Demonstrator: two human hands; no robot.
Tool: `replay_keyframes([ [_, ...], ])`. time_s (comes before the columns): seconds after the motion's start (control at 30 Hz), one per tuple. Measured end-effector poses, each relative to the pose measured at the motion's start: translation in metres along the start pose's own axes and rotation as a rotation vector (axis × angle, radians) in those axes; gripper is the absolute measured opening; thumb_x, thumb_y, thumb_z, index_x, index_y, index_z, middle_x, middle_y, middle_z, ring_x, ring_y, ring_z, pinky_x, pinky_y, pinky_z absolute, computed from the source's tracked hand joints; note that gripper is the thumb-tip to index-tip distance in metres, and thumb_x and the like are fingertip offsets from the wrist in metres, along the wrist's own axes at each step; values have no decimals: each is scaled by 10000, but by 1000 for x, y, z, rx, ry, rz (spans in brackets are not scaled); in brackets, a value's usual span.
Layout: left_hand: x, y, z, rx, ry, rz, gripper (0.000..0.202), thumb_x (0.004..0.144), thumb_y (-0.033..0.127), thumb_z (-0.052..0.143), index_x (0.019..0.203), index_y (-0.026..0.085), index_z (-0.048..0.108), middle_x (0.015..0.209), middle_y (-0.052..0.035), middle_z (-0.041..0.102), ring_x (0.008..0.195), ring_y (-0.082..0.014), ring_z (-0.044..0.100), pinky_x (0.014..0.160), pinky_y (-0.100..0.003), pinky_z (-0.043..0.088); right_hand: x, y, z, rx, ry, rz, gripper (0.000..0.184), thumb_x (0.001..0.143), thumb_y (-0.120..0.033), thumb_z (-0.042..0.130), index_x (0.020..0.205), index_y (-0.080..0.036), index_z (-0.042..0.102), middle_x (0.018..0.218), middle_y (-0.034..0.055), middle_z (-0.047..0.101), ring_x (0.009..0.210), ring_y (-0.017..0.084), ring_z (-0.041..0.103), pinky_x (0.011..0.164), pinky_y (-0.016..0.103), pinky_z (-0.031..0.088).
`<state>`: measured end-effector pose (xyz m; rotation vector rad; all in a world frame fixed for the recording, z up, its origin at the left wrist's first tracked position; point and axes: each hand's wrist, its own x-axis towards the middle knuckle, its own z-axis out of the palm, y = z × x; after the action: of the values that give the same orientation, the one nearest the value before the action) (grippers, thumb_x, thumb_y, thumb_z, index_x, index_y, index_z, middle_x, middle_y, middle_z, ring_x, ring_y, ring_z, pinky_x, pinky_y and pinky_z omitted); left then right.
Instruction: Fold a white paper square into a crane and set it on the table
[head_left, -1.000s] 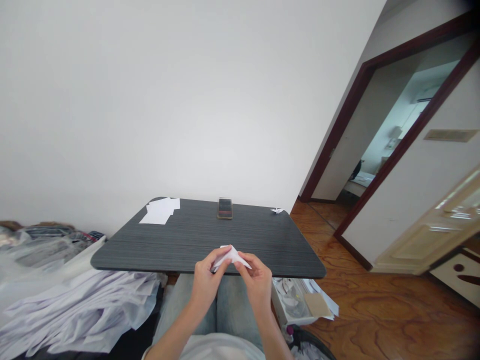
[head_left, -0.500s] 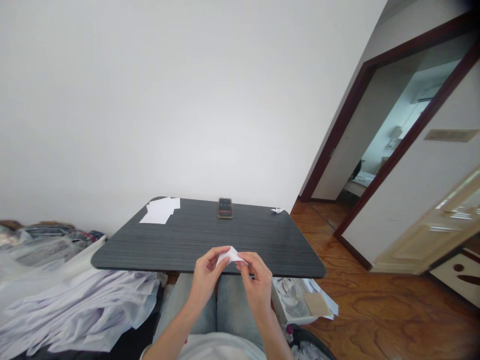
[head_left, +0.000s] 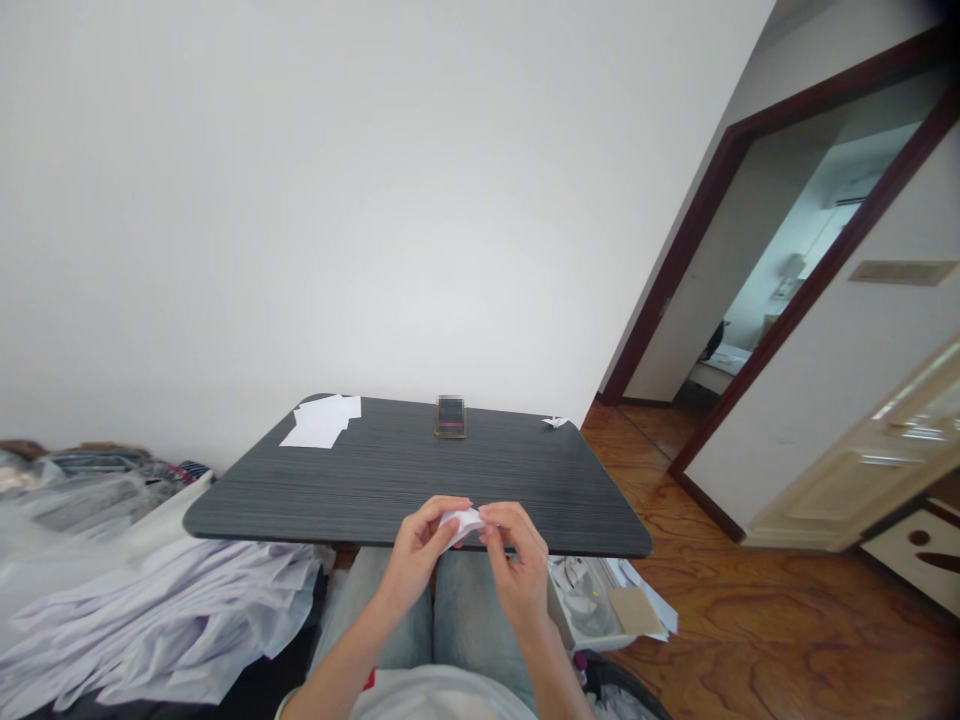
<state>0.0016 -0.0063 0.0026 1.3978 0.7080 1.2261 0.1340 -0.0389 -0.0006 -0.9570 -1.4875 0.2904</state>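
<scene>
A small piece of folded white paper [head_left: 463,524] is held between my two hands over the near edge of the dark table [head_left: 405,470]. My left hand [head_left: 418,545] pinches its left side, thumb in front and fingers behind. On the other side, the thumb and fingers of my right hand [head_left: 517,555] close on the paper's right end. My fingertips cover part of the folds, so its full shape is hidden.
White paper sheets [head_left: 319,420] lie at the table's far left. A small dark-screened device [head_left: 451,416] stands at the back middle, and a folded white paper piece [head_left: 555,422] at the far right. Below right sits an open box [head_left: 589,605]; white fabric [head_left: 172,620] is heaped left.
The folded paper has tilted and sunk slightly lower; its raised peak no longer shows. My right hand has shifted a little, its fingers closer to my left fingertips.
</scene>
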Motion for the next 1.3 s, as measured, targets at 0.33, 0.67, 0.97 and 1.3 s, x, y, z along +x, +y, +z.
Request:
replay_keyframes([
  [0.33,0,0,0,60,-25,42,241,777,315,510,872,147,654,984,-95,601,802,-185,558,576,-226,462,2,-4,-2,-1,-53,-64,200,816,-110,394,789,-203,569,848,55,552,809,177,540,686,313,444],
  [0.67,-4,-1,5,166,-6,32,266,807,306,458,937,155,633,867,-65,635,723,-160,548,558,-212,433,-2,2,1,7,5,2,193,835,-136,388,862,-208,566,845,50,566,785,169,550,669,293,472],
  [0.97,-5,-1,3,216,-35,58,240,776,297,517,942,159,623,915,-67,625,800,-178,554,642,-235,437,0,2,-2,84,1,37,181,837,-149,388,793,-198,556,842,45,552,683,141,545,568,258,463],
  [1.3,-4,-5,4,238,22,70,226,779,283,516,936,158,619,928,-71,623,847,-192,558,726,-268,431,0,4,5,91,8,316,162,775,-277,520,861,-162,597,817,66,636,720,178,611,568,252,512],
])
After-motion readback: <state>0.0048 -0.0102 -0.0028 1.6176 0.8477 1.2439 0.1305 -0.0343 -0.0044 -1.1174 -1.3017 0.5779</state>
